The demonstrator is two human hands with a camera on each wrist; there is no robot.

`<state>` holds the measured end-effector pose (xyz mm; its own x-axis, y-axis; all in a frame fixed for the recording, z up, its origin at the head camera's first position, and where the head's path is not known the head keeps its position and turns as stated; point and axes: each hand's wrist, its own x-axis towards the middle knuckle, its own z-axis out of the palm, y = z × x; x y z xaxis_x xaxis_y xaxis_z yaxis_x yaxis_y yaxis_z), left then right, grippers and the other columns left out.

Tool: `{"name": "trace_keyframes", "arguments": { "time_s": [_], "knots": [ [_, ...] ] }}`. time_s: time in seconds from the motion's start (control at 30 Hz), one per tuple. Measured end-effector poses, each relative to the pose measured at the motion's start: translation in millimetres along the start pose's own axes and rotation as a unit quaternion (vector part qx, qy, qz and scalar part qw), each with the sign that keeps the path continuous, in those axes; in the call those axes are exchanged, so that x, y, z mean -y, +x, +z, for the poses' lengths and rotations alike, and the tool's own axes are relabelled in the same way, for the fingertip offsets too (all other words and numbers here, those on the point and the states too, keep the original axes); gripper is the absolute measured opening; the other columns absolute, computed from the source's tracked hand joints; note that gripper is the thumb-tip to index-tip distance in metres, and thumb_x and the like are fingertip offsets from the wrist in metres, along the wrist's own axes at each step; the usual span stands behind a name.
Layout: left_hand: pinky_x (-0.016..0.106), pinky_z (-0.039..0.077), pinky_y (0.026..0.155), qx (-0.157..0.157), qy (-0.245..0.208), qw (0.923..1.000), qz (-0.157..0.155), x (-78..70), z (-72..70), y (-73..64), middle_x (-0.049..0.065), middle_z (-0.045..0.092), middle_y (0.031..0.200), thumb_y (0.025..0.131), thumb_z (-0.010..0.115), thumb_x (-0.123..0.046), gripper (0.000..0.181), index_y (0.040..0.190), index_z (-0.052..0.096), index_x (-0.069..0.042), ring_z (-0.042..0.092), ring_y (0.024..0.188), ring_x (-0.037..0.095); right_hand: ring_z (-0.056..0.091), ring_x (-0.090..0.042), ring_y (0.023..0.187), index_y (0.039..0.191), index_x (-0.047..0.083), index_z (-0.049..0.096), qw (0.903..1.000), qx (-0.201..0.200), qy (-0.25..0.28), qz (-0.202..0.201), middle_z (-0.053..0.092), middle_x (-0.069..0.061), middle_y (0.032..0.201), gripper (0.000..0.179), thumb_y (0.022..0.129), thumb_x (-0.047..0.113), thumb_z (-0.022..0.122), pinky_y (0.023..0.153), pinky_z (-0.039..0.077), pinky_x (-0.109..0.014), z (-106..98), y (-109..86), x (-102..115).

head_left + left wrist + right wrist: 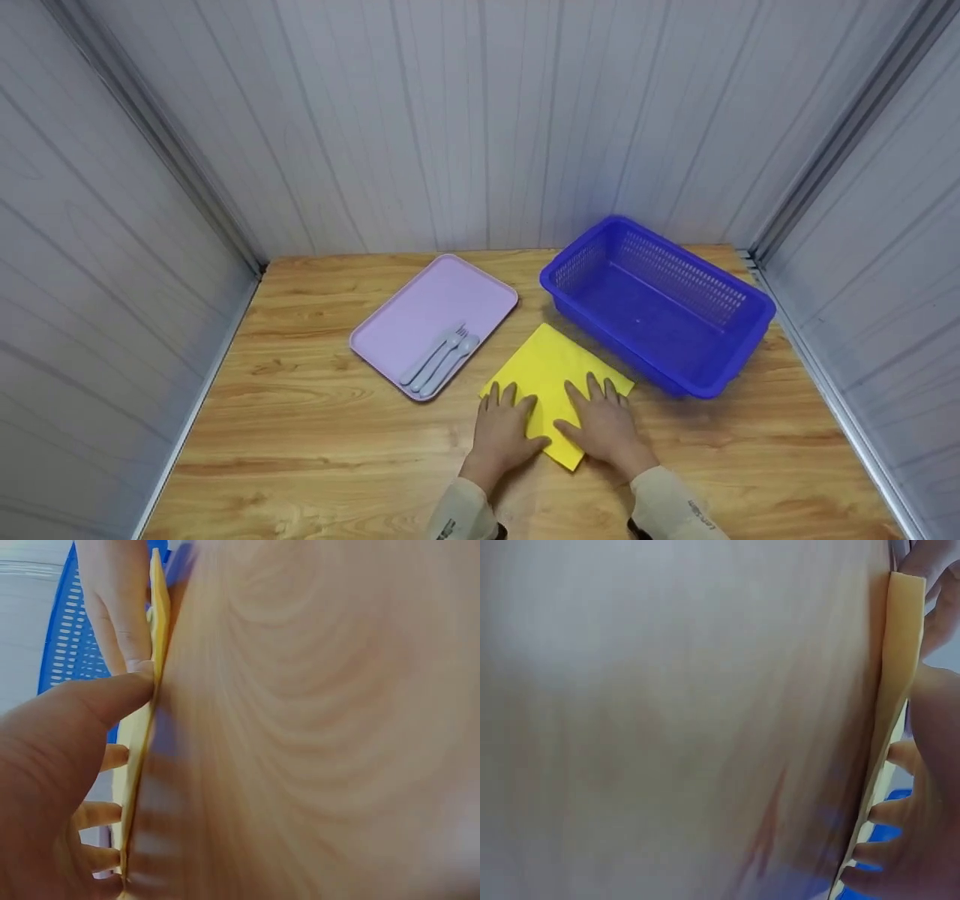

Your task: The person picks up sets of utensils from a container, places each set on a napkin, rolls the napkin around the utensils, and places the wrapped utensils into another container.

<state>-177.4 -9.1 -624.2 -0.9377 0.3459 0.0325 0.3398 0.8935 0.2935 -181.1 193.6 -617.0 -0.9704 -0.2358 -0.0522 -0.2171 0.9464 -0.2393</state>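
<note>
A flat yellow cloth (551, 356), seemingly folded, lies cornerwise on the wooden table. My left hand (504, 431) rests on its left side with the fingers spread. Opposite it, my right hand (606, 421) presses on the right side, fingers spread too. Seen from the left wrist, the thumb and fingertips of the left hand (45, 765) touch the cloth (160, 615). From the right wrist, the cloth's thick near edge (902, 637) shows as a layered band, with the fingertips of the right hand (930, 817) down on it. Parts of the cloth are hidden under both hands.
A blue plastic basket (660, 315) with perforated sides stands just right of the cloth. To the left lies a lilac tray (431, 304) bearing a grey knife, fork (441, 361) and spoon (452, 367). Panel walls (480, 127) enclose the table (300, 450) at the back and sides.
</note>
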Motion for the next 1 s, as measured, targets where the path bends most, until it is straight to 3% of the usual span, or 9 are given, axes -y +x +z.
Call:
{"name": "trace_keyframes", "arguments": {
  "time_s": [0.23,0.4,0.63,0.83,1.0],
  "knots": [
    [0.061,0.026,0.105,0.000,-0.025,0.9996,-0.011,4.9,-4.1,-21.4,0.017,0.042,0.145,0.077,0.070,-0.063,0.073,0.135,0.057,-0.020,0.028,0.136,0.049,0.027,-0.054,0.134,0.149,0.019,0.041,0.9996,-0.009,-0.028,-0.007,0.032,-0.026,0.150,0.075,0.089,0.064,0.053,0.099,0.028,-0.067,5,-11.8,16],
    [0.062,0.024,0.106,0.008,-0.031,0.9993,-0.019,11.6,-3.1,-40.5,0.017,0.041,0.146,0.078,0.067,-0.065,0.073,0.136,0.057,-0.021,0.027,0.137,0.048,0.027,-0.053,0.133,0.148,0.020,0.043,0.9995,-0.017,-0.018,-0.017,0.033,-0.026,0.149,0.075,0.088,0.064,0.054,0.098,0.029,-0.067,11,-22.9,29],
    [0.063,0.024,0.105,-0.008,-0.042,0.9989,-0.021,14.4,-1.2,-68.7,0.018,0.042,0.144,0.077,0.067,-0.065,0.072,0.134,0.059,-0.020,0.028,0.135,0.049,0.031,-0.053,0.131,0.146,0.020,0.045,0.9991,-0.015,-0.022,-0.033,0.035,-0.026,0.148,0.075,0.087,0.065,0.055,0.096,0.032,-0.065,17,-39.4,42],
    [0.063,0.022,0.106,0.017,-0.057,0.9976,-0.036,11.7,-1.9,-76.8,0.017,0.040,0.146,0.077,0.067,-0.065,0.073,0.134,0.058,-0.021,0.025,0.137,0.049,0.031,-0.054,0.131,0.146,0.020,0.046,0.9993,-0.014,-0.011,-0.033,0.035,-0.026,0.148,0.074,0.087,0.064,0.056,0.097,0.031,-0.066,16,-49.9,46],
    [0.063,0.024,0.105,0.019,-0.049,0.9979,-0.038,11.1,-2.8,-79.0,0.016,0.041,0.146,0.077,0.067,-0.066,0.073,0.134,0.058,-0.022,0.026,0.137,0.048,0.030,-0.054,0.132,0.146,0.020,0.045,0.9994,-0.010,-0.006,-0.032,0.035,-0.026,0.148,0.075,0.086,0.065,0.057,0.098,0.030,-0.066,17,-51.1,47]
  ]
}}
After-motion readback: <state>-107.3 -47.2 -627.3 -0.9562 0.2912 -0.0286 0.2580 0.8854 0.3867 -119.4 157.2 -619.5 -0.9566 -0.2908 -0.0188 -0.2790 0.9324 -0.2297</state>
